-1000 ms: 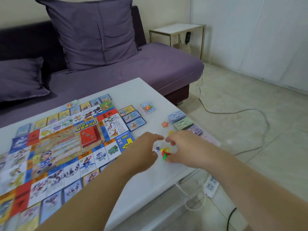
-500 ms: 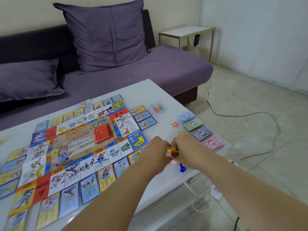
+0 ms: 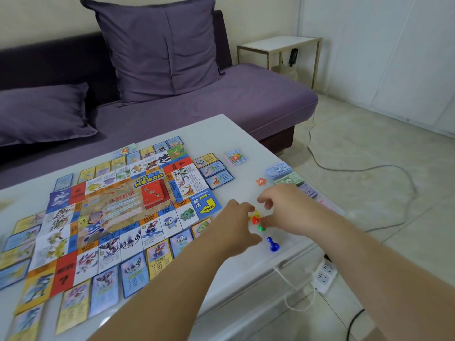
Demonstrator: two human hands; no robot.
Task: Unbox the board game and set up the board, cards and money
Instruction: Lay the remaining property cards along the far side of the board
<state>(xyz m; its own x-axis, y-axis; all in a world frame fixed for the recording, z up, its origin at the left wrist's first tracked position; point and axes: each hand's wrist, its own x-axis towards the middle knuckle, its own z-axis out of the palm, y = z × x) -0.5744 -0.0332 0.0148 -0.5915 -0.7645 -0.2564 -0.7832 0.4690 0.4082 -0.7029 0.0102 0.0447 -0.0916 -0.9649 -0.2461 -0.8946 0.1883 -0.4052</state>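
Both hands, the left hand and the right hand, are being held half-curled just off the board's start corner, fingertips pinching clustered red, yellow and green pawns, probably being separated for placing, while a blue pawn is being left loose slightly farther from the board and the money stacks farther still.

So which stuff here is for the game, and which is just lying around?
For the game: board, red card stack, cards round the board, money piles, blue pawn, red, yellow and green pawns, orange star.
Just lying about: sofa, cushions, side table, power strip, cable.
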